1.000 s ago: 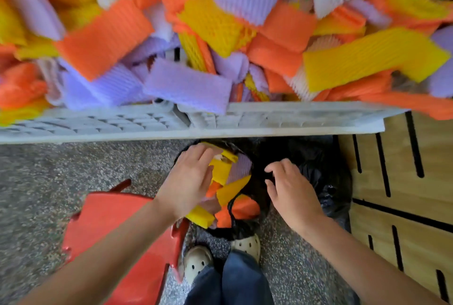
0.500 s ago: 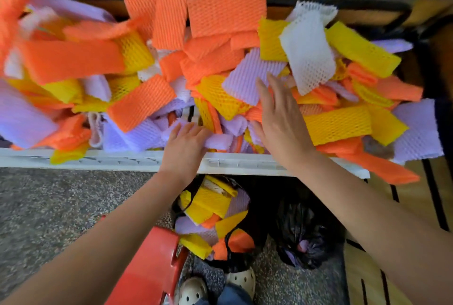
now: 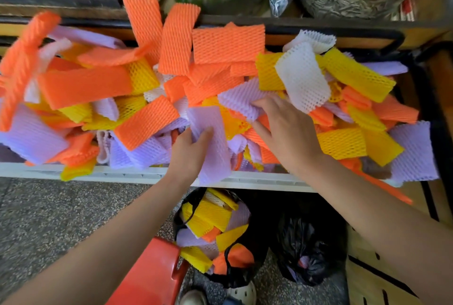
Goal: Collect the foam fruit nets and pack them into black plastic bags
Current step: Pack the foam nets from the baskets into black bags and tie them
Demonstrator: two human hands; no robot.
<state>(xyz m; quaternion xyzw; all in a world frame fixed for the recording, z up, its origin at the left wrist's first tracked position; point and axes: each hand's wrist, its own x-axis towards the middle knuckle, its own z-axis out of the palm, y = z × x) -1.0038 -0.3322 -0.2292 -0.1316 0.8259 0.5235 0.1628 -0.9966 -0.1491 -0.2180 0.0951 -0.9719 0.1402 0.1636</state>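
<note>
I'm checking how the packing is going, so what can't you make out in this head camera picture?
All head view.
- Bunched black bag: contents mostly hidden by its own folds.
- Right hand: its back hides whether it grips anything.
- Left hand grips the purple net, which covers its fingers.
- Orange net, far left: motion-blurred.
- Red stool: cut off by the bottom edge.
- Crate: bottom buried under nets.

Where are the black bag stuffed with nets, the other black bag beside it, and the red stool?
black bag stuffed with nets (image 3: pixel 241 279): head view, on its black wall at the lower right.
other black bag (image 3: pixel 306 243): head view, on its crumpled upper side.
red stool (image 3: pixel 147 273): head view, on its seat.
</note>
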